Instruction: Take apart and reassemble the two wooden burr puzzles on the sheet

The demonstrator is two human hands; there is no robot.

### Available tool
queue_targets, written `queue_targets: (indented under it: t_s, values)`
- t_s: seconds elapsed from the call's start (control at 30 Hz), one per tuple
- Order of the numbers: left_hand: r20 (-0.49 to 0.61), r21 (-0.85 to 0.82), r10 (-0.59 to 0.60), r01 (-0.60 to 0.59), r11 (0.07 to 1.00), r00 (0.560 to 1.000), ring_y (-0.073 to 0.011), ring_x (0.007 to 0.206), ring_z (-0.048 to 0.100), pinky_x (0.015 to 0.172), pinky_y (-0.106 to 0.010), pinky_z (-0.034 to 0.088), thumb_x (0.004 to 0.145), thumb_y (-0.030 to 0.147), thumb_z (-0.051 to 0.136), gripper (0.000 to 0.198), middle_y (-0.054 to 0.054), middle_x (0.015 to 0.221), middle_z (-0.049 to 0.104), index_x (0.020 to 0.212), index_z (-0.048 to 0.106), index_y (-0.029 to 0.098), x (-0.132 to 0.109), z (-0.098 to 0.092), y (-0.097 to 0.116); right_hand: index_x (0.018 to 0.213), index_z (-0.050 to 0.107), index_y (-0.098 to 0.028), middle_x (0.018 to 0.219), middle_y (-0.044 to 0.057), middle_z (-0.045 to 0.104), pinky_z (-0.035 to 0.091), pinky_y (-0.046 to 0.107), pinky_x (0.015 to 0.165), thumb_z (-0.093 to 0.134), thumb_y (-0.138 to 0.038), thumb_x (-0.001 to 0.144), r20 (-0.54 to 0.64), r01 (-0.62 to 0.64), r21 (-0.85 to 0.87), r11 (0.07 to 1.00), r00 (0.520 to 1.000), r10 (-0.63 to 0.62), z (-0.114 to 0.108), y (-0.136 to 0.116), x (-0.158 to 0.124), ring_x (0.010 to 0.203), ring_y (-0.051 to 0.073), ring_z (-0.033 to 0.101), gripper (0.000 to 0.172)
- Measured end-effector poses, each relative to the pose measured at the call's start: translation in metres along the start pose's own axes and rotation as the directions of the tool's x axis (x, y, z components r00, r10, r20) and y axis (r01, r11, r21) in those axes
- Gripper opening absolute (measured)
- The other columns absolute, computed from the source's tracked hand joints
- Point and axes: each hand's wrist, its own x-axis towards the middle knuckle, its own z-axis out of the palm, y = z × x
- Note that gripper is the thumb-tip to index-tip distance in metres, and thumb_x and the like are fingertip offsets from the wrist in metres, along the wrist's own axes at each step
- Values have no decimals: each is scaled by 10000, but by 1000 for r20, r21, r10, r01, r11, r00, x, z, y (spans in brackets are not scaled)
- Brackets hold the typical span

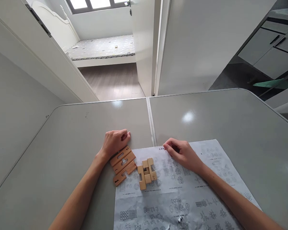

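Note:
My left hand (117, 140) rests on the table in a loose fist, with nothing visible in it. Just below it lie three reddish-brown flat wooden puzzle pieces (122, 163) side by side, with cut-outs and dark numbers. To their right, a group of paler notched wooden puzzle blocks (147, 174) sits together on a printed paper sheet (158, 195). My right hand (179, 151) lies on the sheet's upper edge, fingers curled and thumb against the index finger. It appears to hold nothing and is apart from the blocks.
The grey table (194, 121) has a pale seam (150, 121) down its middle. Line diagrams cover the sheet, which has small tears low down. Beyond the far edge are an open door (145, 41), a bed (103, 48) and, at right, cabinets (266, 48).

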Motion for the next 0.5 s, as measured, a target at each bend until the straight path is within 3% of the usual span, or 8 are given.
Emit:
queue_targets:
  t_s: [0.5]
  values:
    - [10, -7, -9, 9, 1000, 1000, -129, 468, 265, 552, -290, 255, 982, 333, 529, 450, 48, 477, 373, 595, 330, 220, 1, -2, 2, 837, 621, -229, 618, -38, 483, 341, 300, 517, 509, -546, 1100, 13, 10, 6, 1000, 1000, -10, 0, 1, 0, 540, 139, 390, 428]
